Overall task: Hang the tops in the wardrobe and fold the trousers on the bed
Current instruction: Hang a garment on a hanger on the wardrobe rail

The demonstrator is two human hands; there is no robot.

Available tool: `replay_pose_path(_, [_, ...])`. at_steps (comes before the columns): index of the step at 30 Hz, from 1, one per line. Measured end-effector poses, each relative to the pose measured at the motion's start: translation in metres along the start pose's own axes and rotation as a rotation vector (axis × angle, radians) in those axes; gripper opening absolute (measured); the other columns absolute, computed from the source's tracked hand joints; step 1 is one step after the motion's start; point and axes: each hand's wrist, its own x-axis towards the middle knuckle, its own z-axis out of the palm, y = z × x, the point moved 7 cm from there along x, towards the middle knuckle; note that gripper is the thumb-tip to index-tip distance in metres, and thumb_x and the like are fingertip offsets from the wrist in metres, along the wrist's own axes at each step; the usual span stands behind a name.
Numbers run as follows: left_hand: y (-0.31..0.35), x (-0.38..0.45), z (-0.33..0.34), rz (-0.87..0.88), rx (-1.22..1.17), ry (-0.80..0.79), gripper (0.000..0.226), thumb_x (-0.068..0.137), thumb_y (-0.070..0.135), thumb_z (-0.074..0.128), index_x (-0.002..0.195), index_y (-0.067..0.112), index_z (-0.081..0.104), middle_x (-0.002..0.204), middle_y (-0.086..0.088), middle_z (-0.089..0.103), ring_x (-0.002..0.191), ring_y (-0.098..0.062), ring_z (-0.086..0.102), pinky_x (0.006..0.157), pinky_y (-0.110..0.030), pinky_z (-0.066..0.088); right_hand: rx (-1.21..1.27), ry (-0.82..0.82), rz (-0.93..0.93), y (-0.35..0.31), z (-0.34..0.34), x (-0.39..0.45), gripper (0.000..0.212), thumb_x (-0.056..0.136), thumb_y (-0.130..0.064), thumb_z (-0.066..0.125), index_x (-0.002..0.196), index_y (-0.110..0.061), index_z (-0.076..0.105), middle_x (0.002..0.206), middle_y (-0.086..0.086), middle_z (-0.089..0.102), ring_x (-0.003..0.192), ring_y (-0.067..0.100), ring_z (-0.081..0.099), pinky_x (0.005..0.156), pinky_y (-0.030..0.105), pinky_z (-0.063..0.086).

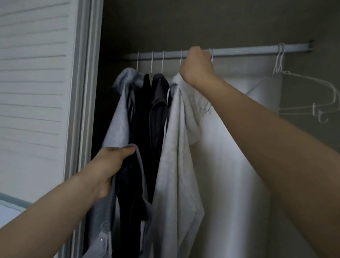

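Two hands: right hand (197, 66) fingers round thin wire hanger hook, left hand (109, 164) gripping soft grey top (119, 124).

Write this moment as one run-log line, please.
stage: hanging tops | right hand: grips hanger hook at wardrobe rail | left hand: holds grey garment aside | empty hangers: right end

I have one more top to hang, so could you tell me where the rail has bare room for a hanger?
The rail is bare between the right hand and the empty white hangers at its right end. Left of that hand it is crowded: hooks sit close together, and the left hand grips a grey garment.
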Motion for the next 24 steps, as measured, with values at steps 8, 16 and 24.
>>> replay_pose_path(8, [0.004,0.025,-0.015,-0.007,0.012,0.03,0.04,0.091,0.028,0.068,0.121,0.002,0.063,0.103,-0.019,0.07,0.091,-0.033,0.067,0.066,-0.031,0.052,-0.141,-0.321,0.16,0.037,0.069,0.05,0.043,0.096,-0.015,0.046,0.134,0.004,0.046,0.139,0.019,0.047,0.126,0.036,0.048,0.1,0.039,0.041])
replay_pose_path(16, [0.0,0.035,-0.022,0.003,0.018,0.057,0.033,0.09,0.028,0.068,0.113,0.005,0.065,0.096,-0.016,0.072,0.086,-0.03,0.068,0.06,-0.029,0.051,-0.021,-0.296,0.26,0.081,0.095,0.054,0.039,0.097,-0.011,0.048,0.06,-0.008,0.038,0.086,0.012,0.054,0.093,0.03,0.061,0.06,0.027,0.042])
replay_pose_path(24, [-0.007,0.042,-0.025,-0.012,0.02,0.083,0.042,0.09,0.029,0.068,0.122,0.004,0.061,0.101,-0.017,0.07,0.092,-0.033,0.066,0.069,-0.032,0.052,0.278,0.051,0.238,0.089,0.082,0.035,0.026,0.096,0.0,0.036,0.112,0.005,0.055,0.112,0.022,0.061,0.098,0.031,0.058,0.072,0.029,0.039])
